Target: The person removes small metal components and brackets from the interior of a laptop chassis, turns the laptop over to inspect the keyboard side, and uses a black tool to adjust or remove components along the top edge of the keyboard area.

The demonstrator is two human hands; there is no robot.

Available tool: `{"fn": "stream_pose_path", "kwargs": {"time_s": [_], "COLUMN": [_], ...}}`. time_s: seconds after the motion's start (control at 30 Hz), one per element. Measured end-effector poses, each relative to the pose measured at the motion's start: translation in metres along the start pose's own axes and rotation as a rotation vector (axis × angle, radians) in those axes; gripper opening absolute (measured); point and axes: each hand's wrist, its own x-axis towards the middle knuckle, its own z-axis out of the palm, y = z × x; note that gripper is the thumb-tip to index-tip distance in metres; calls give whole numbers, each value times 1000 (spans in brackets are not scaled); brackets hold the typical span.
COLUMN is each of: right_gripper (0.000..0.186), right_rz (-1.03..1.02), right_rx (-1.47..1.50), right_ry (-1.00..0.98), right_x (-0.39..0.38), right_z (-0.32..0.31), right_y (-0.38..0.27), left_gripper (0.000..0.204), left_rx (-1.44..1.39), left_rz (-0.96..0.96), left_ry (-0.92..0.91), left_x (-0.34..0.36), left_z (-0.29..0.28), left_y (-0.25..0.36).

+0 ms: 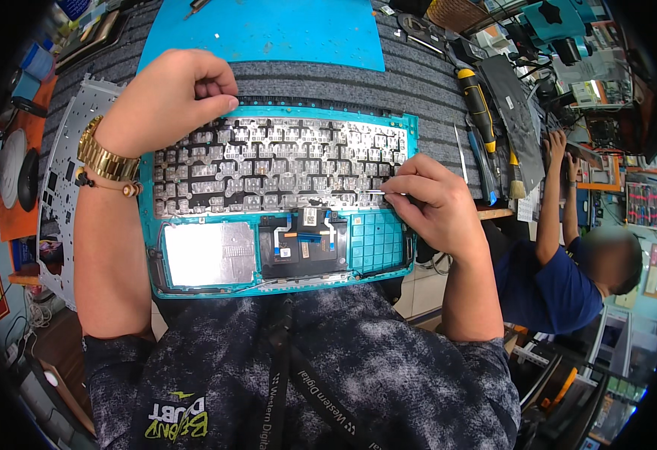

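Note:
A teal laptop top case [411, 142] lies underside up before me, its near edge close to my body. The bare silver back of the keyboard [283, 161] fills its far half. Below that sit a silver plate [208, 253], the black touchpad part [276, 262] with its ribbon cable, and a ribbed teal area [377, 241]. My left hand [182, 94] is closed at the far left edge of the case; whether its curled fingers hold anything is hidden. My right hand [437, 199] pinches a thin metal tool [373, 193], pointing left over the keyboard's lower right.
A blue mat [268, 34] lies beyond on the grey ribbed bench cover [328, 86]. A perforated metal sheet [62, 195] stands at left. At right are a yellow-black screwdriver [476, 109], a brush [517, 176] and a dark panel [512, 97]. A co-worker [561, 277] sits beyond.

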Motion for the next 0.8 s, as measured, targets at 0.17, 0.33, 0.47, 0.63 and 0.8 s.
{"fn": "stream_pose_path", "kwargs": {"time_s": [0.17, 0.33, 0.47, 0.63, 0.8], "right_gripper": [22, 23, 23, 21, 21], "right_rz": [-7, -10, -12, 30, 5], "right_rx": [3, 18, 24, -2, 16], "right_ry": [21, 22, 21, -2, 12], "right_x": [0, 1, 3, 2, 1], "right_z": [0, 0, -3, -9, -7], "right_y": [1, 1, 1, -1, 1], "left_gripper": [19, 19, 19, 19, 19], "left_rx": [5, -6, -10, -17, -10], "left_rz": [-1, -5, -3, -7, -3], "left_ry": [4, -4, -4, 7, 6], "left_x": [0, 0, 0, 0, -1], "left_z": [1, 0, 0, 1, 1], "left_y": [0, -1, -2, -2, -1]}}
